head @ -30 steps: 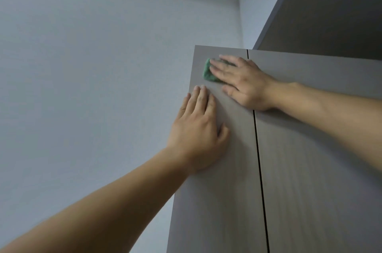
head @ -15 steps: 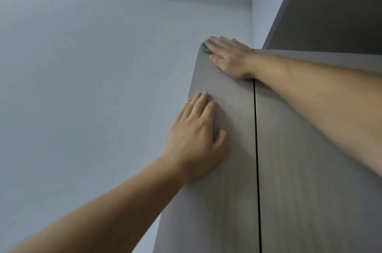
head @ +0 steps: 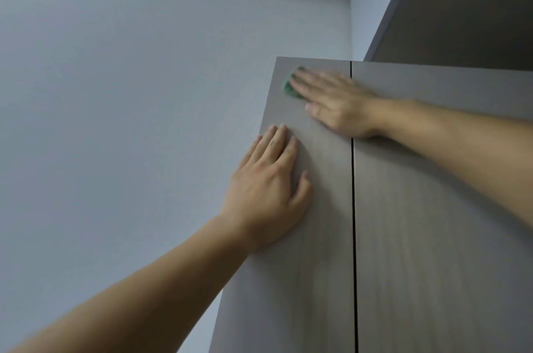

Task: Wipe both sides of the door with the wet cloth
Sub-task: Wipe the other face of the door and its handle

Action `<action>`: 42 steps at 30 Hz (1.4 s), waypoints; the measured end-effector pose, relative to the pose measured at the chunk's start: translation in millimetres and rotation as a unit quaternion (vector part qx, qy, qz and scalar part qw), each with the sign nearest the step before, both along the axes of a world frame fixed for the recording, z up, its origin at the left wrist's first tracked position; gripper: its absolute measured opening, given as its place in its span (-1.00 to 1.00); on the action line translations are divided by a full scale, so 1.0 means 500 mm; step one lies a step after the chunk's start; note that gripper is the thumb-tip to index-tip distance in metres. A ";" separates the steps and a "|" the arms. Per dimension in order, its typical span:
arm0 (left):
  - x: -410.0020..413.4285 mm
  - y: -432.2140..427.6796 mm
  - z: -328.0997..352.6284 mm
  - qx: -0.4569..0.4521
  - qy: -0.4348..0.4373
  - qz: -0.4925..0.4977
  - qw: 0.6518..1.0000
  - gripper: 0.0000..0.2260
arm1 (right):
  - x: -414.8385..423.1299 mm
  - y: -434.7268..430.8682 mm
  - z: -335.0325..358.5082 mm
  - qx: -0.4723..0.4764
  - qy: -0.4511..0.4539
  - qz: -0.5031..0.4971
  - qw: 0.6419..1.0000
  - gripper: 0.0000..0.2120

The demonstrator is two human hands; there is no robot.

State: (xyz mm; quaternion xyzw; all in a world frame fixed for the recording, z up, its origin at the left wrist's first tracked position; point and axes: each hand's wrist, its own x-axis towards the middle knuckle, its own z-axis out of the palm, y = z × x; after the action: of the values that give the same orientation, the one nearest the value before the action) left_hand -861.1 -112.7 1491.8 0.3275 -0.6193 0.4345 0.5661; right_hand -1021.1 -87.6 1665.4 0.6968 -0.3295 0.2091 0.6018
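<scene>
Still bracing the grey wood-grain door (head: pixel 302 280) with the left hand (head: pixel 268 194), grip flat, fingers straight and close together, unmoved. Farther up, pressing the green cloth (head: pixel 289 88) under the straight fingers of the right hand (head: pixel 337 104), motion-blurred, back down from the top corner onto the face just below the upper edge. Probably mid-stroke across this side, with the other side yet to wipe.

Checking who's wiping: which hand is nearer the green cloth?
Right. The right hand presses flat on the green cloth near the top corner of the door; the left hand lies flat on the door below, apart from the cloth.
</scene>
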 end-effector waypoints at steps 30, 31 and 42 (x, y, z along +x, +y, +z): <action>-0.073 0.019 0.044 0.031 -0.026 0.043 0.998 -0.32 | -0.180 0.014 0.059 -0.022 -0.246 -0.024 0.969 -0.39; -0.078 0.018 0.047 0.031 -0.026 0.052 0.998 -0.31 | -0.169 0.014 0.044 -0.022 -0.229 -0.029 0.973 -0.38; -0.099 0.027 0.046 0.031 0.001 0.071 0.997 -0.37 | -0.234 0.019 0.056 -0.020 -0.224 -0.018 0.974 -0.39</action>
State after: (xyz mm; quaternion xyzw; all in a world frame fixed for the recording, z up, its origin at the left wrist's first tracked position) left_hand -910.5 -99.2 1514.7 0.3882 -0.6069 0.4543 0.5240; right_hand -1138.2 -78.2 1693.2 0.6144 -0.4641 0.3559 0.5296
